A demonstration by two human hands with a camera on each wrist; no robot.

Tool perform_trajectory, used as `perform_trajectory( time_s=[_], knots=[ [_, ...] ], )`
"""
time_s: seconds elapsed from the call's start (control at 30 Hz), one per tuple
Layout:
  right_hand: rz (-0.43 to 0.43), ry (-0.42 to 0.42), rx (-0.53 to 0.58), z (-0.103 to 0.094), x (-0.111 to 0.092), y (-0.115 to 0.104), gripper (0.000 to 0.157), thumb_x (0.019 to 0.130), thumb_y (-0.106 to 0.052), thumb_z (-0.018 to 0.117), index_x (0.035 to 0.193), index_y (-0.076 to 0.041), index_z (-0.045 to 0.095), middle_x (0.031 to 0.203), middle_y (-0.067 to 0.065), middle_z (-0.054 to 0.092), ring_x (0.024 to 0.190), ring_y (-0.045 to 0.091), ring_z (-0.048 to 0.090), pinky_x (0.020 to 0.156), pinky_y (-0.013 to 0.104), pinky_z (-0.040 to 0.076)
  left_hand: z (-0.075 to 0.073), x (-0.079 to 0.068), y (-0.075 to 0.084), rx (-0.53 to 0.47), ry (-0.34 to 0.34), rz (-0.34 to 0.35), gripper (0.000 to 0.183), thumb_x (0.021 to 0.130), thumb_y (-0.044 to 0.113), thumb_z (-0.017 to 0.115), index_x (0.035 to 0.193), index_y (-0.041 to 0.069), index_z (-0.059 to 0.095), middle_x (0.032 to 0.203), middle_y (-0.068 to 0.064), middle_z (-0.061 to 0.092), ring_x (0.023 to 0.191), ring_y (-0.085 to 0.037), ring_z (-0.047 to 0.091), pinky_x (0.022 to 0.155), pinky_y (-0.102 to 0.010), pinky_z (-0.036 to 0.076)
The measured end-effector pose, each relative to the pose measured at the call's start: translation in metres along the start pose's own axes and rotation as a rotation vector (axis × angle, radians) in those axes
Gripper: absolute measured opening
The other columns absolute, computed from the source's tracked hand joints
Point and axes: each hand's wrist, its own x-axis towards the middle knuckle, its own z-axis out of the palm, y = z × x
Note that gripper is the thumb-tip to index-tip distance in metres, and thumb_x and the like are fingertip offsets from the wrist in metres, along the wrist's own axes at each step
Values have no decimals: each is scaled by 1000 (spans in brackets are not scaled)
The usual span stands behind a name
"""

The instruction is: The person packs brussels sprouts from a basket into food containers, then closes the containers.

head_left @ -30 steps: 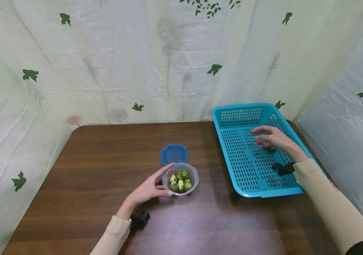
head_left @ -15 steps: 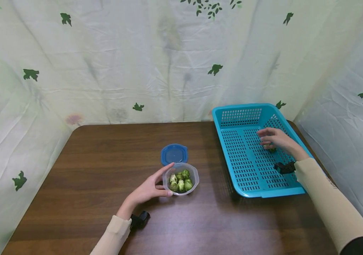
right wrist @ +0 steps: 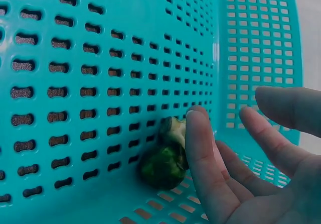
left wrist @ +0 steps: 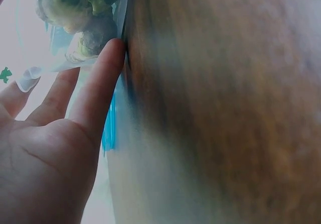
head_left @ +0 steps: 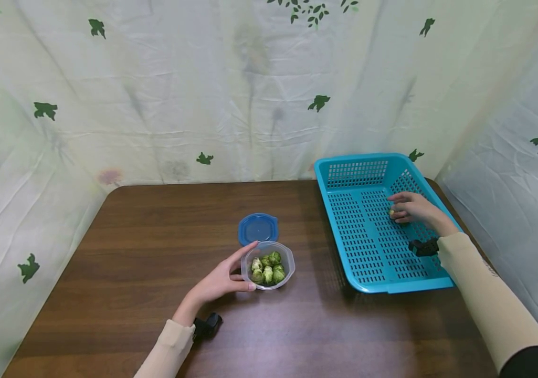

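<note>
My left hand [head_left: 223,275] grips the side of a small clear plastic container [head_left: 289,258], its thumb and fingers spread around the wall. Several Brussels sprouts [head_left: 267,273] lie inside it. In the left wrist view, fingertips [left wrist: 114,48] press the container wall beside a sprout [left wrist: 93,40]. Over at the right, my right hand [head_left: 415,207] reaches down into a blue plastic basket [head_left: 360,286]. Two Brussels sprouts [right wrist: 163,169] sit on the basket floor at its thumb, the paler one [right wrist: 172,129] partly hidden behind it. The other fingers [right wrist: 281,143] are spread apart from them.
A round blue lid [head_left: 258,229] lies on the brown wooden table [head_left: 165,220], just behind the container. White cloth [head_left: 231,94] with green leaf prints hangs behind the table and along both sides. The basket has raised, perforated walls.
The right hand has shifted slightly right and toward me inside the basket, lowering its fingers over the sprouts. The left hand and container have stayed in place.
</note>
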Motion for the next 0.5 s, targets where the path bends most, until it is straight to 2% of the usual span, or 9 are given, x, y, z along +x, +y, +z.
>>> perform_trajectory(
  time_s=[0.27,0.37,0.5],
  knots=[
    [34,-17,6,0,3,2,49,102,-7,38,143,15,22,91,13,48,81,20,58,90,44,49,0,0,-2,-5,-2,2,91,82,10,77,153,27,22,156,-9,19,129,-35,40,88,-34,51],
    [36,-21,-7,1,4,3,48,102,-7,40,142,15,24,97,17,51,84,23,59,90,45,49,0,0,-1,-10,-2,3,92,82,10,77,153,27,22,156,-10,19,128,-35,41,87,-34,51],
    [31,-35,-21,2,5,3,48,102,-8,41,141,15,26,116,31,50,98,34,61,89,45,50,1,0,-1,-20,-6,9,92,82,9,76,154,24,21,156,-13,18,125,-36,44,87,-35,52]
  ],
)
